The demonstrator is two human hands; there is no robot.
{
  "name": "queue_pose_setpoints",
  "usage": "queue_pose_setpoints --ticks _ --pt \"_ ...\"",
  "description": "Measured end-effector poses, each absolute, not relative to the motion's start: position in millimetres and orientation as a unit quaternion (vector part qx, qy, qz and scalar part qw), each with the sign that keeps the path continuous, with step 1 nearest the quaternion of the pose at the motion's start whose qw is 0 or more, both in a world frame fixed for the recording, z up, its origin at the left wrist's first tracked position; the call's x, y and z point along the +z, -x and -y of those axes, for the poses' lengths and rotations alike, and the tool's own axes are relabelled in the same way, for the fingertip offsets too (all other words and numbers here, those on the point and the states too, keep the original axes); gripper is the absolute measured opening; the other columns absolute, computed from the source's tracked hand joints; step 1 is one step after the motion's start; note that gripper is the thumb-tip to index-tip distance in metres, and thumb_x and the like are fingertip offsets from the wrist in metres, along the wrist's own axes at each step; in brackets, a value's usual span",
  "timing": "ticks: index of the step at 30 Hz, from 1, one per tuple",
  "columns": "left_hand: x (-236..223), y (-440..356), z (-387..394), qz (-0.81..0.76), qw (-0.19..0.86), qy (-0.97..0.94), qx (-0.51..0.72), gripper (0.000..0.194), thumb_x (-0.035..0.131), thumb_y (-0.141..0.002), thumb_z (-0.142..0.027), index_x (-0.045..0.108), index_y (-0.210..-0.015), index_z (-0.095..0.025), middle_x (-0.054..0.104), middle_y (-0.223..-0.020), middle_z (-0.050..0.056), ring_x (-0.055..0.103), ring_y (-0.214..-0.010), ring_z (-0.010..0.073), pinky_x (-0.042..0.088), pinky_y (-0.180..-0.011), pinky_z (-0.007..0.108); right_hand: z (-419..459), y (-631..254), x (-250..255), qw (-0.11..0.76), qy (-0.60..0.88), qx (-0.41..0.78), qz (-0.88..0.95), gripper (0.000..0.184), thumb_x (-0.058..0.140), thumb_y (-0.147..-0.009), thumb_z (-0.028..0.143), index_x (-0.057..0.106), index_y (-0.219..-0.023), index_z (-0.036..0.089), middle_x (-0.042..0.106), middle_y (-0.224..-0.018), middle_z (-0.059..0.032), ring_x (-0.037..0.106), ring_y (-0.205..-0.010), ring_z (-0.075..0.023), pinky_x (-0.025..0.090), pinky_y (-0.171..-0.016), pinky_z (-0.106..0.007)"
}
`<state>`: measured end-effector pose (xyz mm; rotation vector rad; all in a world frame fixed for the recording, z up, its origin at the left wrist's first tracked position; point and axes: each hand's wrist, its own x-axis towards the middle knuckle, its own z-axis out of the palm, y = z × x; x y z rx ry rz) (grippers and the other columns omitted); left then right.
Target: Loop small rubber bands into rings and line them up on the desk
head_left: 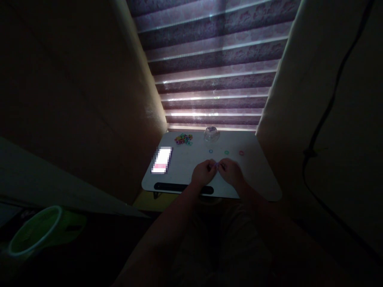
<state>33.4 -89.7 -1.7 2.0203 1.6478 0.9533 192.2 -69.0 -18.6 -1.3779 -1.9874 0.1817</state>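
Person seated at a small white laptop table with rounded corners (260,179), both forearms reaching in from below. Left hand (205,172) and right hand (230,171) nearly meet over the near half of the tabletop, fingertips close together. Fingers on both sides narrow, pinching a small purplish piece (216,164) between them; its exact shape is too small and dark to tell.

Just beyond the hands, a loose row of three, well apart from each other: a small blue ring (211,151), a small green ring (226,152), a small red ring (241,153), left to right, lying flat. Behind the row, near the far edge, a clear rounded see-through container (211,134), something dark purplish showing at its top. Left of it, a loose heap of small multicoloured rings (183,139). Toward the table's left edge, a dark-edged phone with a bright, pixelated screen (162,160). Long black strip (173,187) along the near edge, partly behind the left forearm.

Around: purple patterned pleated blind (215,59) past the table, light leaking through; green plastic basket with a pale rim (36,231) low on the left; black cable (335,87) down the right wall. Scene dim.
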Motion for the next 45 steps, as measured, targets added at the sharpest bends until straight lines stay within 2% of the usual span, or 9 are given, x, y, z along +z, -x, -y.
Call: queue_pose_setpoints --ticks 45 --pt "-0.6 -34.5 90.3 -0.578 0.176 -0.723 0.335 0.025 0.056 -0.085 -0.041 0.065 -0.079 -0.018 0.063 -0.067 -0.001 0.051 -0.058 0.0102 0.031 -0.055 0.023 69.2 -192.3 -20.0 0.367 0.525 0.081 0.764 0.011 0.054 -0.082 0.027 0.060 -0.075 0.021 0.060 -0.071 -0.0027 0.054 -0.068 -0.0158 0.038 -0.066 -0.027"
